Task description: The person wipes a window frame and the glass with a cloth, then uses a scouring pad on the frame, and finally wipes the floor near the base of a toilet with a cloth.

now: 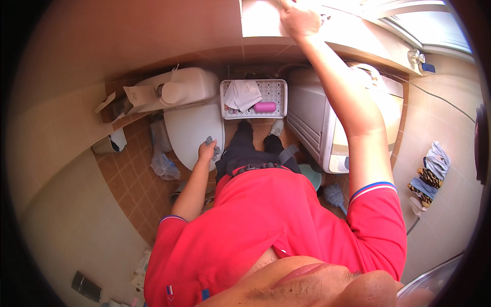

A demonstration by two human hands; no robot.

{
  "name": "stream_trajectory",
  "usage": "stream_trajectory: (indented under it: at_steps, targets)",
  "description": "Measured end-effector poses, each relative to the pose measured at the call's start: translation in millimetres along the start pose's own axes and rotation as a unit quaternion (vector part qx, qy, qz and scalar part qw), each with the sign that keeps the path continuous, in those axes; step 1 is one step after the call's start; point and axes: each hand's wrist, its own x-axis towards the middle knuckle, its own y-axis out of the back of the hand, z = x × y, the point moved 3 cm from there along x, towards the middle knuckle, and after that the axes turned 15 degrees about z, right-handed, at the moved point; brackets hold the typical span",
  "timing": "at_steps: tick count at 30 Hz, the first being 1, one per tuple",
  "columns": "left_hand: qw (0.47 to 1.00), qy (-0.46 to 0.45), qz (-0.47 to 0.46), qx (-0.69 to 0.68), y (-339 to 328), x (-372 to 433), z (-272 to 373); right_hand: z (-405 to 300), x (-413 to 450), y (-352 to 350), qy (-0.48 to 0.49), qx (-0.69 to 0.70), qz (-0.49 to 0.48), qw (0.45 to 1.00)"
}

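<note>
My left hand (207, 151) is closed around a grey metal scouring pad (216, 152), which sticks out at both sides of the fist, over the lowered white toilet lid (191, 130). My right hand (301, 20) is raised at a brightly lit ledge (261, 19) by the window. A small dark item (325, 18) shows beside its fingers; glare hides whether the hand grips anything. Between toilet and washing machine (312, 111) stands a white plastic rack (285, 99) with white packets (242, 95) and a pink cylindrical item (265, 107).
A mop head (333, 193) and a pale green basin (311, 176) are on the floor at my right. Plastic bags (164, 165) lie left of the toilet. Cloths (427, 180) hang at the right wall, near a trailing cable (441, 98). A tap (416, 56) juts out near the window.
</note>
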Motion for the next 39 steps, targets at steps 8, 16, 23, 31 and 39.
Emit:
stream_trajectory:
  at_steps: [8, 16, 23, 31, 39]
  targets:
    - [0.999, 0.034, -0.001, 0.001, 14, -5, 23, -46, 18, 13, -0.023, 0.062, -0.047, 0.997]
    - [0.998, 0.003, -0.006, -0.064, 5, -17, 42, 76, -14, 5, -0.157, -0.113, -0.153, 0.969]
    - [0.993, -0.110, -0.014, -0.034, -10, -38, 83, 151, -33, 5, -0.217, -0.153, -0.160, 0.951]
    - [0.890, -0.414, -0.037, -0.188, -86, -136, 273, -39, -11, 26, -0.047, 0.107, -0.061, 0.991]
    - [0.669, -0.734, 0.107, -0.050, -160, -192, 406, 154, -67, 63, -0.182, -0.030, -0.193, 0.964]
